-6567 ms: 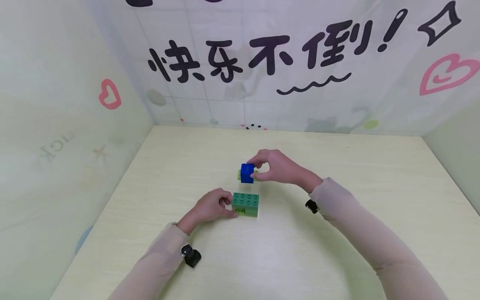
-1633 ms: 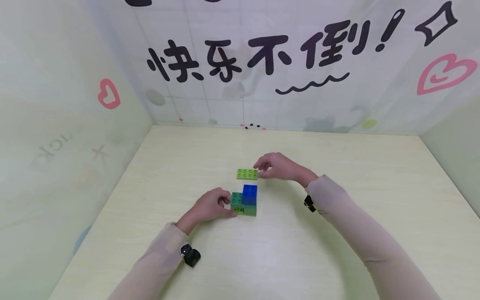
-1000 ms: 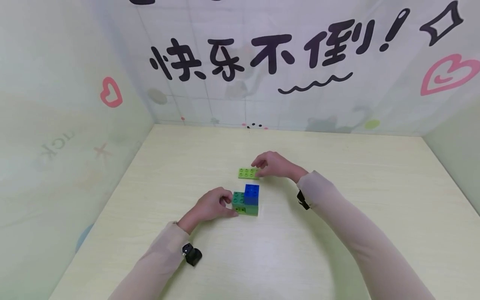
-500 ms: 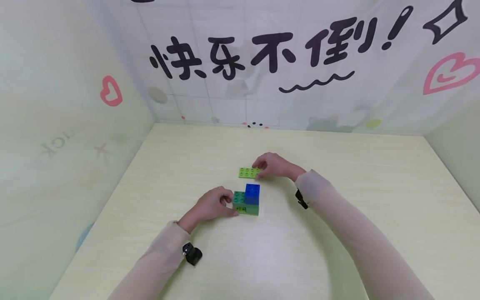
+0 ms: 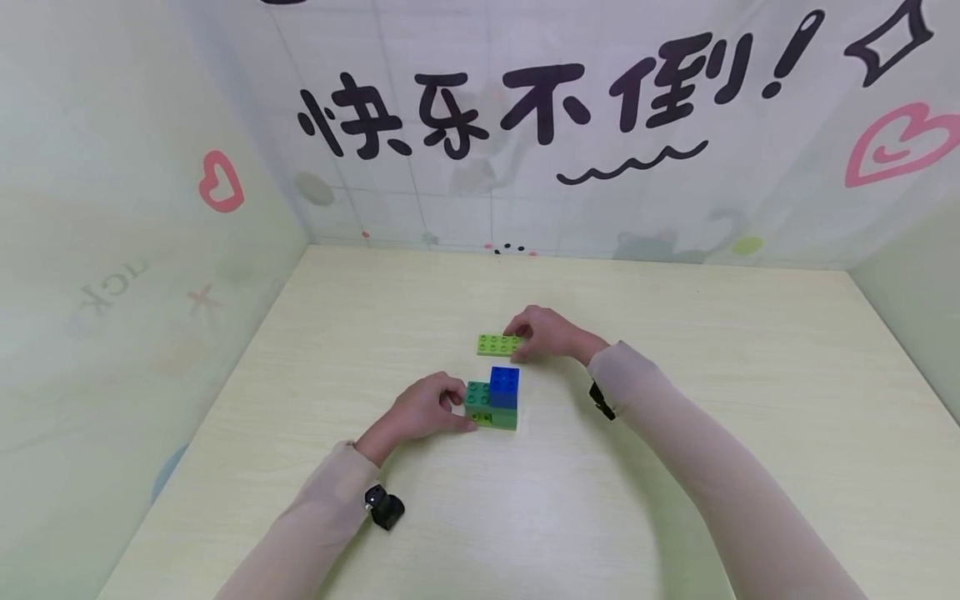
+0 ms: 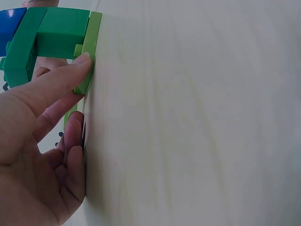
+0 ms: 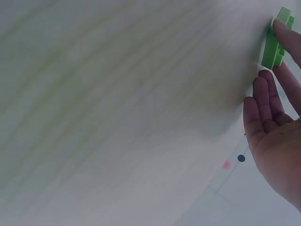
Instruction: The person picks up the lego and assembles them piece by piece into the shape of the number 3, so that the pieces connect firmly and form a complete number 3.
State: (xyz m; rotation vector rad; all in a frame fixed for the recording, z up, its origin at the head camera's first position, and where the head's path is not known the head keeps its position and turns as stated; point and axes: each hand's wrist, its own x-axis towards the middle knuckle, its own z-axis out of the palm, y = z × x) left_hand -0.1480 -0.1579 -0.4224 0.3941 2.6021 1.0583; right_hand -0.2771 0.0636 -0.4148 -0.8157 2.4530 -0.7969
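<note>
head: blue brick (image 5: 504, 387) seated on right half of green brick (image 5: 477, 395), stack near-centre on bench (image 5: 675, 467); lime plate (image 5: 498, 343) loose just beyond, not yet added; no containers | left wrist: left hand (image 6: 40, 155) grip pinching stack base (image 6: 89, 52) | right wrist: right hand (image 7: 275, 136) fingertips pinching lime plate end (image 7: 275, 42)

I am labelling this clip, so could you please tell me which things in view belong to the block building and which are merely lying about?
In the work:
- left hand, steadying the green brick stack
- blue brick, on top of that stack
- right hand, fingers on the light green plate

Merely about:
- table
- wall lettering
- heart stickers
</note>
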